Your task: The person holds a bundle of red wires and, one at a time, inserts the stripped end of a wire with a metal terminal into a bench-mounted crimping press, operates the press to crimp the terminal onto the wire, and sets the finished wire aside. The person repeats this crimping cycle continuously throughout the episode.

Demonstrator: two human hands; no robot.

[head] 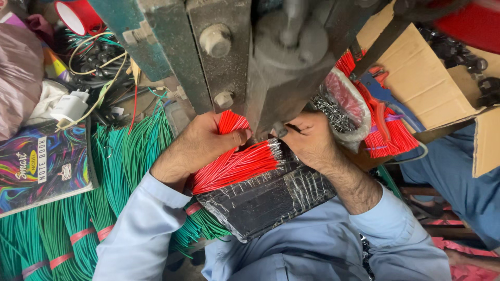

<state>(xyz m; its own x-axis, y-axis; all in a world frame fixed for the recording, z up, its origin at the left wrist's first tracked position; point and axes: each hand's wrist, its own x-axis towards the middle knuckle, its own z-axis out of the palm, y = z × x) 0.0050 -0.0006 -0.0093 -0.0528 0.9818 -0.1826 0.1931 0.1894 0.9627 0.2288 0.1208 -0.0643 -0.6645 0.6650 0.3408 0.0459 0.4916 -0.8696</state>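
1. Two hands work close under a heavy grey-green metal press [260, 57] that fills the top middle of the view.
2. The left hand [205, 143] is closed around a bundle of short red wires [237, 164], thumb pressed across the top. The bundle lies fanned on a black tape-wrapped pad [271, 195] at the near edge of the worktop, its tips pointing toward the press.
3. The right hand [310, 140] sits just beside the press tip, fingers curled under it. Whether it grips anything cannot be told; the fingertips are hidden.
4. Bundles of green wires [104, 198], banded in pink, cover the left of the worktop. A colourful notebook [41, 164] lies at the far left edge, with a white charger [70, 106] beyond it.
5. More red wires [388, 130] and a bag of small metal parts [338, 109] rest to the right.
6. Risk, as a judgement: both hands are very near the press head, so a stroke could pinch fingers. A loosened grip could let the red wires splay and slide off the pad.
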